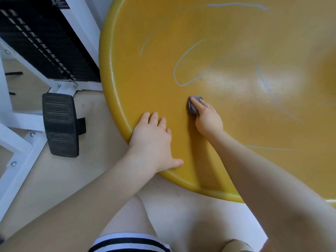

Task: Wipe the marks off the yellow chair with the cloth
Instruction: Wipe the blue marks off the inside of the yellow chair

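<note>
The yellow chair [145,84] fills the upper right as a broad, glossy curved surface. Pale blue marks cross it: a long loop [179,68] in the middle, a streak [236,4] at the top, a short one [144,46] to the left, and fainter lines on the right. My right hand [207,119] presses a small grey-purple cloth [191,107] flat on the surface just below the loop. My left hand [152,140] lies flat on the chair's near rim, fingers spread, holding nothing.
A white metal exercise machine [18,120] with a black weight stack [45,42] stands left of the chair, with a black ribbed foot pedal [61,124] on the beige floor [81,170]. My knees [181,215] are below the chair's edge.
</note>
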The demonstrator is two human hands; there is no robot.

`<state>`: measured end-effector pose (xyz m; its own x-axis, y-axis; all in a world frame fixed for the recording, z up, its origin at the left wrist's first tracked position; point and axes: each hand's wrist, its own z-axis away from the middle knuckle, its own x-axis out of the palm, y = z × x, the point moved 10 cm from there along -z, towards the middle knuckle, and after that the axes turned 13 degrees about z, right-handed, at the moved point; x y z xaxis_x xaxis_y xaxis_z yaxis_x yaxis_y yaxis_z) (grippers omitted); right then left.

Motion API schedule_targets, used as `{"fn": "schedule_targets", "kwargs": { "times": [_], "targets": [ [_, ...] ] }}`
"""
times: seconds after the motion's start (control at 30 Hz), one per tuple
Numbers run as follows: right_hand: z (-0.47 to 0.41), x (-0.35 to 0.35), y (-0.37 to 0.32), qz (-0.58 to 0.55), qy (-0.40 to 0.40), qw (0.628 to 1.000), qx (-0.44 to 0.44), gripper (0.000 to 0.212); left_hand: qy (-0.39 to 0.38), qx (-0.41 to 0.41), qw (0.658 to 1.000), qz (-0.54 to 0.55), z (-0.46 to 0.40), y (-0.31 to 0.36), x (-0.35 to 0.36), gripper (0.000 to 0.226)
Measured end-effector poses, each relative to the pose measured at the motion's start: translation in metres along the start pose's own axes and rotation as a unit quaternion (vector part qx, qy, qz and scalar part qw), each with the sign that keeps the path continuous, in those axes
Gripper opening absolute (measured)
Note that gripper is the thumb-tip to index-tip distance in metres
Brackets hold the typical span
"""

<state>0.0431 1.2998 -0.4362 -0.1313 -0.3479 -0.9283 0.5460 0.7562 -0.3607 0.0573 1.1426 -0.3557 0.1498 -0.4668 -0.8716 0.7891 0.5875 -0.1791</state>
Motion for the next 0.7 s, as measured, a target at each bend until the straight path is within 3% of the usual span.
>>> {"fn": "schedule_targets", "kwargs": {
  "times": [0.1,0.23,0.37,0.47,0.7],
  "targets": [
    [0.017,-0.002,-0.016,-0.021,-0.014,0.999,-0.025,0.062,0.005,0.009,1.000,0.003,0.000,0.001,-0.002,0.088],
    [0.104,-0.003,-0.032,-0.087,-0.060,0.988,-0.115,0.061,0.024,0.025,0.999,0.034,0.001,0.005,-0.007,0.061],
    [0.165,-0.013,-0.033,-0.134,-0.073,0.978,-0.139,0.059,0.039,0.050,0.997,0.038,0.003,0.010,-0.008,0.049],
    [0.134,-0.005,-0.031,-0.079,-0.041,0.985,-0.146,0.056,0.037,0.066,0.997,0.035,0.001,0.014,-0.005,0.047],
    [-0.012,0.001,0.001,0.021,-0.004,0.999,-0.029,0.067,0.040,0.092,0.995,0.019,-0.001,0.019,-0.001,0.043]
  ]
}}
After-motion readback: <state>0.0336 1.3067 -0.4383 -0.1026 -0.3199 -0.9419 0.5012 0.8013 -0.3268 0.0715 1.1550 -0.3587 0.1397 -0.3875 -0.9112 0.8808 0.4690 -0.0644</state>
